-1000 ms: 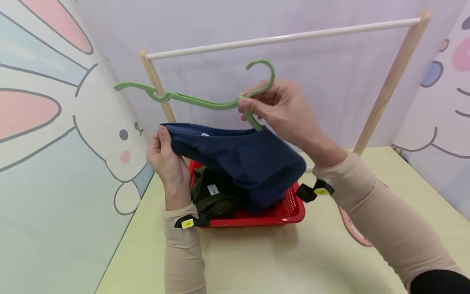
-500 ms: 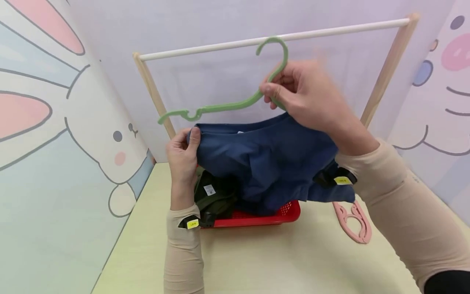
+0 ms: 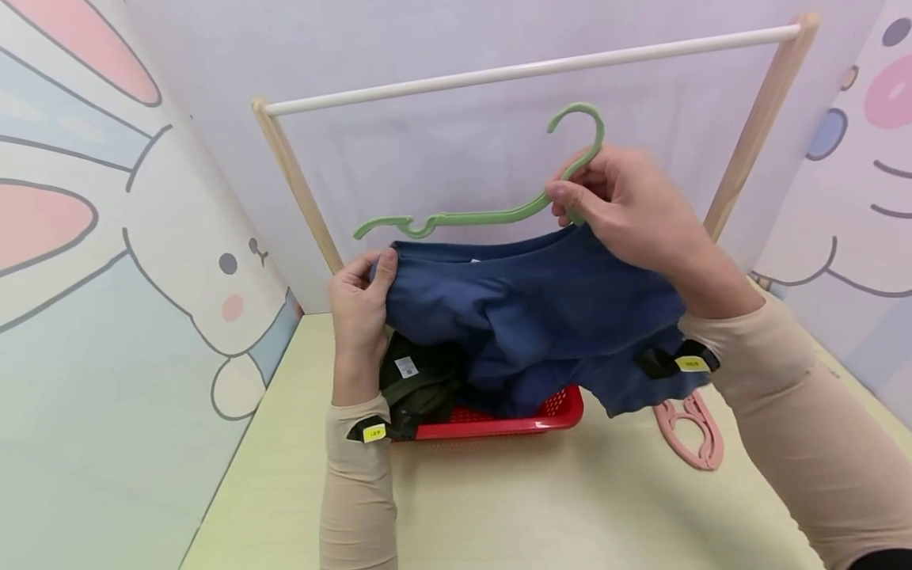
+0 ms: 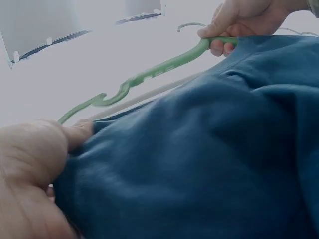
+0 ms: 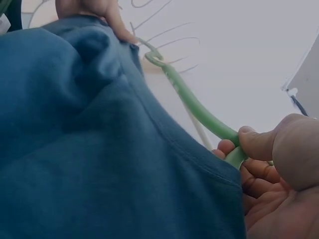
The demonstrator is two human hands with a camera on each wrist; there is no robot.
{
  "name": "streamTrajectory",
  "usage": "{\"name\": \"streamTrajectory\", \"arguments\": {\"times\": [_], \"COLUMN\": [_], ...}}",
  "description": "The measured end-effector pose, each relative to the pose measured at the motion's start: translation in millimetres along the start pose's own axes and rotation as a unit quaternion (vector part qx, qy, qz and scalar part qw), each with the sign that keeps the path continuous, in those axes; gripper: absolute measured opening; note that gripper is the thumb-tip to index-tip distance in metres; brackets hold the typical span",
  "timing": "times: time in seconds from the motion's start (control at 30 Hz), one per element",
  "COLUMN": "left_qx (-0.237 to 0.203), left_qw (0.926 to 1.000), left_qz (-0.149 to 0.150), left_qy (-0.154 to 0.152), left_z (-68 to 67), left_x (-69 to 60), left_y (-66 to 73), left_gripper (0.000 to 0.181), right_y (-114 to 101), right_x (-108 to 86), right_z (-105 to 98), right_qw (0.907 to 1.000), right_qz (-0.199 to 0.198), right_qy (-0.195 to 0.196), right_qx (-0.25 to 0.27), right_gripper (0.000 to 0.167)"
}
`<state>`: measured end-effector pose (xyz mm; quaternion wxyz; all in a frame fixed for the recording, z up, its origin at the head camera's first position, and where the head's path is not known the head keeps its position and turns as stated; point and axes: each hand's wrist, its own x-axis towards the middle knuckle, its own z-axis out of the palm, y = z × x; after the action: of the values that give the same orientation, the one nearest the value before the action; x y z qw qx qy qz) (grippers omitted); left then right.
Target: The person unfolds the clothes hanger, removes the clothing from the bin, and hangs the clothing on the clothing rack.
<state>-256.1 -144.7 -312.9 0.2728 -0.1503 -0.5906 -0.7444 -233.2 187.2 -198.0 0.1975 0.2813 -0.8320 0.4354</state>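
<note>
A blue T-shirt [image 3: 499,309] hangs spread between both hands, its neck opening facing up. My left hand [image 3: 359,309] pinches the left edge of that opening between thumb and fingers. My right hand [image 3: 634,214] grips a green clothes hanger [image 3: 492,216] just below its hook. One hanger arm points left, above the opening and outside the cloth. The other arm goes down into the shirt near my right hand, and its end is hidden. In the right wrist view the green hanger [image 5: 197,107] enters beside the stitched neck edge.
Behind stands a rack with a white rail [image 3: 527,70] and wooden posts. Below the shirt a red basket [image 3: 499,427] holds an olive garment [image 3: 423,380] with a white label. A pink folding hanger [image 3: 689,431] lies on the table at right.
Both hands have moved right with the shirt and hanger. The hanger's free left arm has come nearer the neck opening. The hook rose towards the rail, then dropped lower again.
</note>
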Motion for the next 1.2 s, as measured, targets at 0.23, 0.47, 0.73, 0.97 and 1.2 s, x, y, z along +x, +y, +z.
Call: {"name": "streamTrajectory", "arguments": {"times": [0.23,0.47,0.73,0.97,1.2], "left_qx": [-0.014,-0.035,-0.048,-0.017,0.056], "left_qw": [0.9993,0.9984,0.9958,0.9981,0.9968], "left_qz": [-0.019,-0.017,-0.018,0.009,0.047], "left_qy": [-0.028,0.04,0.077,0.058,0.032], "left_z": [-2.3,-2.0,-3.7,-6.3,-10.1], "left_x": [1.0,1.4,1.4,1.2,3.5], "left_y": [-2.2,-2.4,-5.8,-4.6,-6.3], "left_gripper": [0.015,0.016,0.018,0.015,0.009], "right_y": [9,19,20,19,26], "right_x": [-4.3,-7.9,-14.2,-15.6,-17.5], "right_z": [-19,-24,-23,-23,-22], "right_qw": [0.9982,0.9947,0.995,0.9939,0.9935], "right_qz": [0.01,0.009,0.034,0.04,0.045], "right_qy": [-0.002,-0.017,-0.028,-0.036,-0.044], "right_qx": [-0.059,-0.101,-0.09,-0.096,-0.095], "right_gripper": [0.022,0.024,0.024,0.022,0.019]}}
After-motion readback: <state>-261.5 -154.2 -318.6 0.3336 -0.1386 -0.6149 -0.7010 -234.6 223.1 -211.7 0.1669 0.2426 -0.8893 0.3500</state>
